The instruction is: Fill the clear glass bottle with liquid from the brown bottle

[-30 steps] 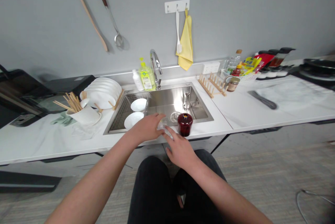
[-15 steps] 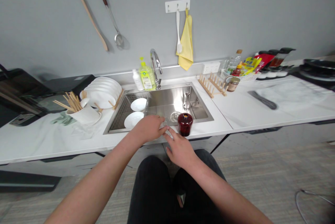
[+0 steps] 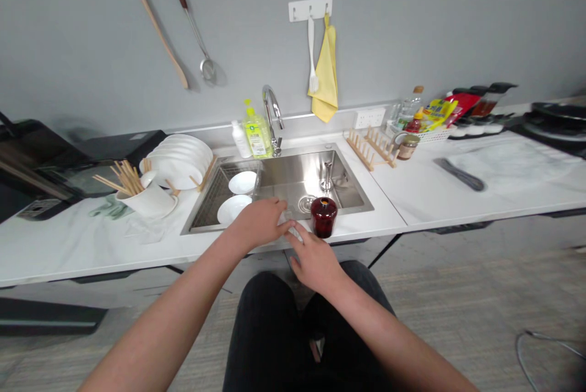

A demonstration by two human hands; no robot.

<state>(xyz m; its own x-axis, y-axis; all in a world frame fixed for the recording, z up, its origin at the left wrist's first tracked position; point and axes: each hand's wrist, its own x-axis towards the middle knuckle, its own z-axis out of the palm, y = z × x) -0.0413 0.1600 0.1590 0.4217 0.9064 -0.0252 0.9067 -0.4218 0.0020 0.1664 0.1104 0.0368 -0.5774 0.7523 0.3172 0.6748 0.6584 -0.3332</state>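
Note:
My left hand (image 3: 259, 224) and my right hand (image 3: 314, 261) meet at the front edge of the stainless steel sink (image 3: 311, 181). Between their fingertips is a small, clear, crumpled piece of plastic (image 3: 287, 218), partly hidden by my fingers. My left fingers close on it, while my right fingertips reach its lower edge. Just to the right stands a dark red lacquered lidded bowl (image 3: 323, 218), on the counter rim and apart from my right hand. Two white dishes (image 3: 238, 196) lie on the wire rack at the sink's left.
A stack of white plates (image 3: 178, 160) stands left of the sink, beside a white cup of chopsticks (image 3: 146, 196). Behind the sink are a green dish soap bottle (image 3: 257, 134) and a chrome faucet (image 3: 273, 117). A wooden plate rack (image 3: 370, 149) stands to the right.
My fingers have closed in a little around the clear plastic, so less of it shows. The view has shifted very slightly; the red bowl and dishes have not moved.

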